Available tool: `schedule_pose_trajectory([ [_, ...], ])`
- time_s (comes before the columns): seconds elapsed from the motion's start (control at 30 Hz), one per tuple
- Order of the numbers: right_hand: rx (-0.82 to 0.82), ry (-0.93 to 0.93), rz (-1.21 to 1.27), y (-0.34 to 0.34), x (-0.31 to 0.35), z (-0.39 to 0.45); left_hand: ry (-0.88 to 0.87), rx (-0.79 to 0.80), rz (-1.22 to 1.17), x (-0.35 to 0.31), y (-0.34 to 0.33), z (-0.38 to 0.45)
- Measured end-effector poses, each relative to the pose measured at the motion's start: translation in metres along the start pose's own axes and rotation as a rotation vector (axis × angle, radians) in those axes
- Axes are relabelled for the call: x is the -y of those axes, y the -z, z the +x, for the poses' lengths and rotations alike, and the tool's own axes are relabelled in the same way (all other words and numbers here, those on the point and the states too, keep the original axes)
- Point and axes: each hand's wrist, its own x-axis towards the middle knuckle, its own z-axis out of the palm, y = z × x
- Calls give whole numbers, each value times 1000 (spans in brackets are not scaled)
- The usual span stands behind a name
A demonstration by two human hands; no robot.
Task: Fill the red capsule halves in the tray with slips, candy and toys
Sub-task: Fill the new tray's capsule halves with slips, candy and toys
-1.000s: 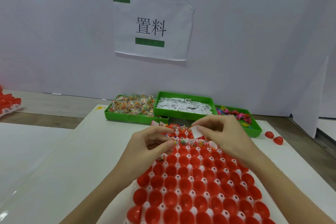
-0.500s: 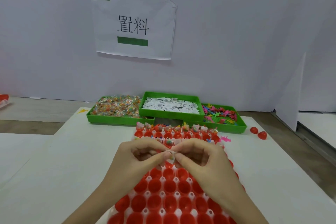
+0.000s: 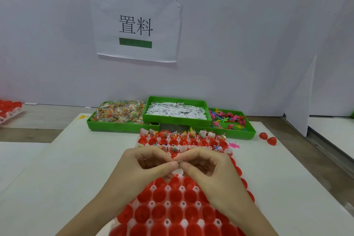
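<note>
At the centre of the frame the left hand (image 3: 145, 166) and right hand (image 3: 206, 166) are meeting fingertip to fingertip, each with thumb and forefinger closed in a pinch on one small white slip (image 3: 178, 168); the other fingers are curling loosely underneath. The slip is hanging just above the tray (image 3: 166, 222), over the rows of red halves (image 3: 176, 196) that are showing nothing inside from this view. Whether the hands are folding the slip or separating stuck ones is too small to tell.

Above the hands in the frame, the two far rows of halves are already holding slips, candy and toys, so by my reckoning most of the tray is waiting. Beyond the tray three green bins are sitting side by side: candy (image 3: 118, 113) at the left, slips (image 3: 176, 111) in the middle, toys (image 3: 228, 119) at the right. A pink toy (image 3: 234, 145) is lying on the table just beside the tray's right edge, and two loose red halves (image 3: 267, 138) are lying further right.

What could go wrong: the slip is light and springy, so it may pop up or slide out of a shallow half if dropped loosely, or land in the white gaps between halves. Two slips clinging together could also go into one half.
</note>
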Motion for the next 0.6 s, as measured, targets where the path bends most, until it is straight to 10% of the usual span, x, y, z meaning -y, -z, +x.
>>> schedule_pose_trajectory([
  [0.3, -120, 32, -160, 42, 11, 24, -16, 0, 53, -2, 10, 4],
  [0.6, -95, -369, -957, 133, -101, 84, 12, -98, 54, 0, 17, 8],
])
